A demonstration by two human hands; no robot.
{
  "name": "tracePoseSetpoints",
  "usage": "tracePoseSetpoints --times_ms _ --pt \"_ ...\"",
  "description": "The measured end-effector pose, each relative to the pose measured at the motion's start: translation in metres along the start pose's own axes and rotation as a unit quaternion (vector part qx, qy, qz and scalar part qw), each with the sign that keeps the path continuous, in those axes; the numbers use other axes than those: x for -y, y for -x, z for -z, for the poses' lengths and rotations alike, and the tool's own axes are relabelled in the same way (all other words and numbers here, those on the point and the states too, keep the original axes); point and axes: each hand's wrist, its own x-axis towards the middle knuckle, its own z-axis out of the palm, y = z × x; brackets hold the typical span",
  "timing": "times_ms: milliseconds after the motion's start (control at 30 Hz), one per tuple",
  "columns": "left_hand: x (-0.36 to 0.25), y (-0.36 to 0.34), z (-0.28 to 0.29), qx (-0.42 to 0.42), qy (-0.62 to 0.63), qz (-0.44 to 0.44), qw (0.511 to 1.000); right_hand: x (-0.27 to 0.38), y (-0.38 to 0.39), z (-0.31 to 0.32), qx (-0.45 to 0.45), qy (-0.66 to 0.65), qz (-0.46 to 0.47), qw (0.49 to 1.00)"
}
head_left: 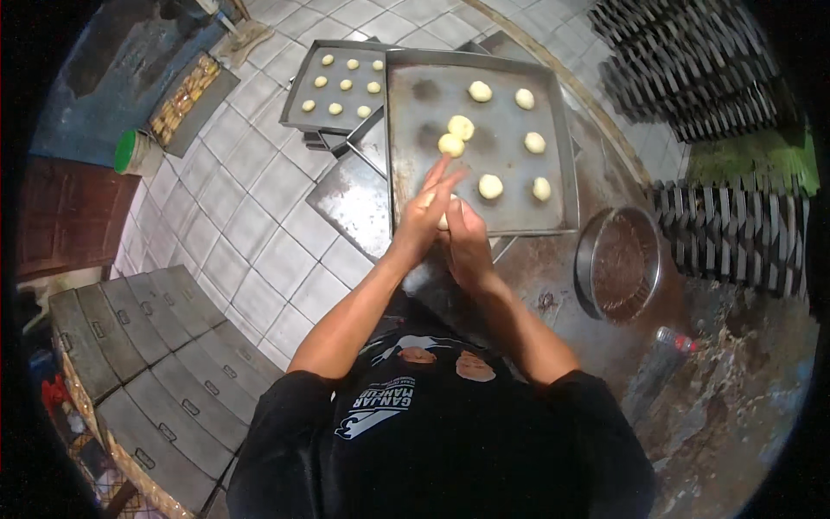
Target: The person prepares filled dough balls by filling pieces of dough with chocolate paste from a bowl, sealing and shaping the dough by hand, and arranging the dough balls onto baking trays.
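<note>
My left hand (420, 223) and my right hand (468, 242) are pressed together over the near left part of a large metal baking tray (510, 227). Between the palms shows a bit of pale dough ball (443, 222), mostly hidden by the hands. The left fingers stretch forward, while the right hand is cupped against the left. Just beyond the fingertips, a yellow dough ball (450, 145) touches another dough ball (461, 128) on the tray. Several more balls, such as one dough ball (490, 186) to the right, sit spaced apart there.
Behind and left, a second tray (294, 111) carries rows of dough balls. A round metal pan (618, 264) and a red-capped bottle (676, 339) are at right. Stacked dark metal tins (726, 238) line the far right; lidded grey tins (164, 346) stand at left.
</note>
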Motion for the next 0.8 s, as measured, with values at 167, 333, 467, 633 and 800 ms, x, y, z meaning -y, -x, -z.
tracePoseSetpoints --times_ms 167,333,467,633,800 --pt "0.009 -0.057 0.055 -0.127 0.062 0.057 0.988 0.042 -0.143 -0.017 0.133 0.047 -0.159 0.977" --pt "0.014 -0.043 0.117 -0.163 0.063 0.12 0.977 -0.007 -0.314 0.004 0.03 0.521 0.287 0.803" --pt "0.032 0.026 0.163 -0.242 0.006 0.184 0.953 -0.036 -0.348 -0.03 0.07 0.644 0.413 0.64" --pt "0.033 0.051 0.173 -0.258 -0.017 0.152 0.954 -0.032 -0.344 -0.041 0.122 0.654 0.316 0.676" --pt "0.005 -0.016 0.138 -0.08 -0.203 0.095 0.971 0.019 -0.365 0.001 0.169 0.268 0.054 0.947"
